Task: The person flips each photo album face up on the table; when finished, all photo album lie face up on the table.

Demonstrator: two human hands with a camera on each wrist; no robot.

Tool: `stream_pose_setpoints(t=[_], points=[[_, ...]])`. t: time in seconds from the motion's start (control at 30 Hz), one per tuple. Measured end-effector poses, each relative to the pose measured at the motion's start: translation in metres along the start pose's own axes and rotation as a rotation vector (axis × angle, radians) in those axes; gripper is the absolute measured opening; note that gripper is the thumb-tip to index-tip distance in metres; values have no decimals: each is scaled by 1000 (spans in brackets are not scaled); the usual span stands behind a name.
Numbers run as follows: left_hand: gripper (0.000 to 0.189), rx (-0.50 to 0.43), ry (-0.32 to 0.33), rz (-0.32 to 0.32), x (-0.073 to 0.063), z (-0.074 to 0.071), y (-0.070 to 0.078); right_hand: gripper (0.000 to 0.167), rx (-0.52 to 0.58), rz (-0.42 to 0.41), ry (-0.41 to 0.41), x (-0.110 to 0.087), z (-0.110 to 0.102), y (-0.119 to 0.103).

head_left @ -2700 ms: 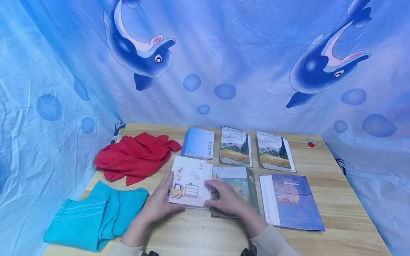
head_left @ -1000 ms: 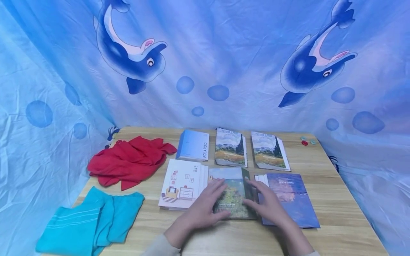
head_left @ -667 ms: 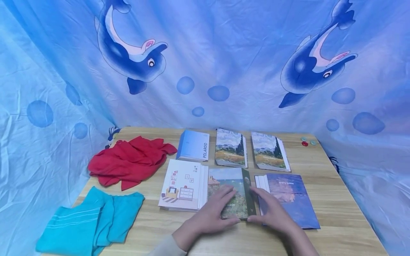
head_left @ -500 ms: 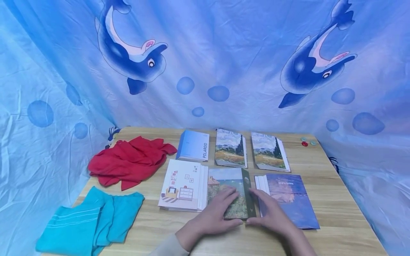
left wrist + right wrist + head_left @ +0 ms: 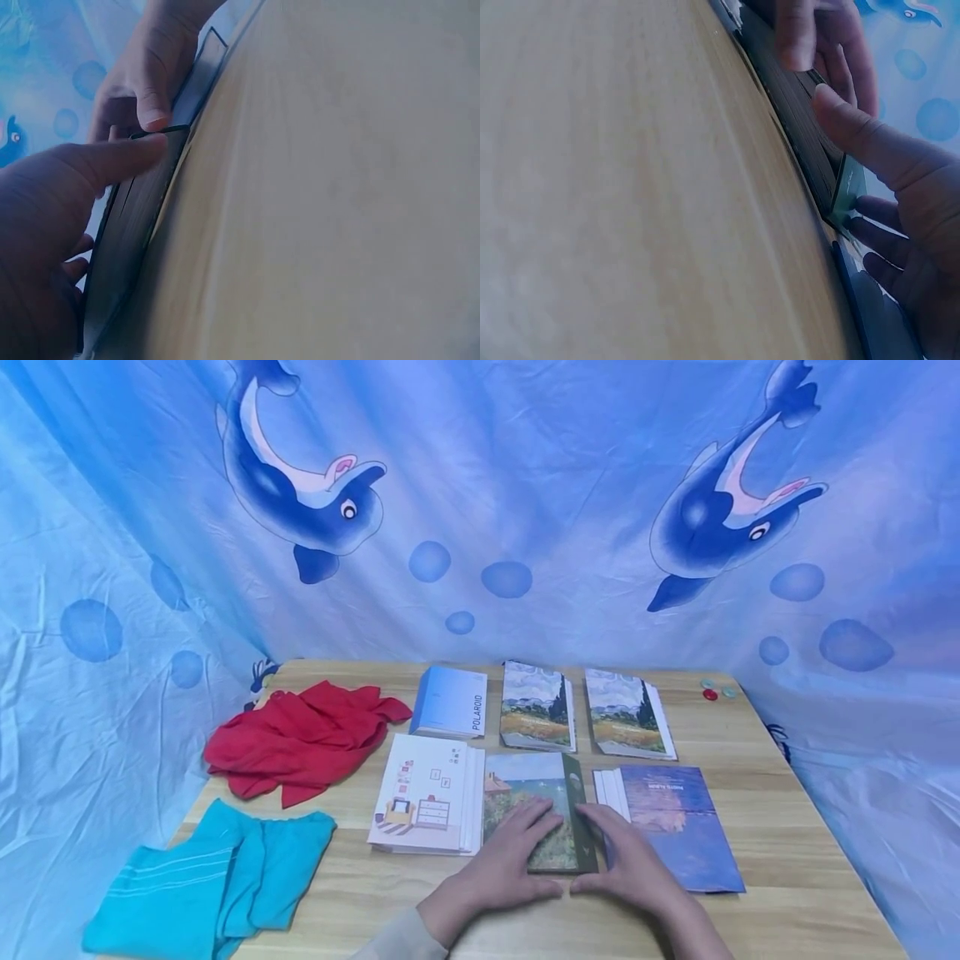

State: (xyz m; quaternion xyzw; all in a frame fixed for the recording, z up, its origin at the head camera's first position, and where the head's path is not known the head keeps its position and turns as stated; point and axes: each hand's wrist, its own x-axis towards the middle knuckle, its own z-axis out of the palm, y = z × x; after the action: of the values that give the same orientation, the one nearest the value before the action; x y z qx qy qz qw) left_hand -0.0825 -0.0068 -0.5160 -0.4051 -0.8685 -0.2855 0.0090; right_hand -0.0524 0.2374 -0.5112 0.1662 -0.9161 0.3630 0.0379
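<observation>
1. Plainly, the thick, square-edged green album (image 5: 555, 785) lies flat on the wood-grained table (image 5: 795, 868), between the glossy violet-blue album (image 5: 678, 827) and the white album (image 5: 422, 797).
2. From where I stand, the left hand (image 5: 513, 856) lies across its painted cover, fingers loosely spread, gripping nothing.
3. The right hand (image 5: 626, 864) is gently curved and relaxed, fingertips against the dark spine.
4. Soft red cloth (image 5: 303, 739) sits crumpled behind the folded teal cloth (image 5: 206, 881).
</observation>
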Motion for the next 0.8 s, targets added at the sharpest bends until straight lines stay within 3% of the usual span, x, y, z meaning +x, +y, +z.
stream_pose_setpoints(t=[0.23, 0.57, 0.8], points=[[76, 2, 53, 35, -2, 1, -3, 104, -25, 25, -3, 1, 1, -1], [68, 19, -15, -12, -6, -1, 0, 101, -55, 55, -11, 1, 4, -5], [66, 35, 6, 17, -6, 0, 0, 103, -24, 87, 10, 2, 6, -6]])
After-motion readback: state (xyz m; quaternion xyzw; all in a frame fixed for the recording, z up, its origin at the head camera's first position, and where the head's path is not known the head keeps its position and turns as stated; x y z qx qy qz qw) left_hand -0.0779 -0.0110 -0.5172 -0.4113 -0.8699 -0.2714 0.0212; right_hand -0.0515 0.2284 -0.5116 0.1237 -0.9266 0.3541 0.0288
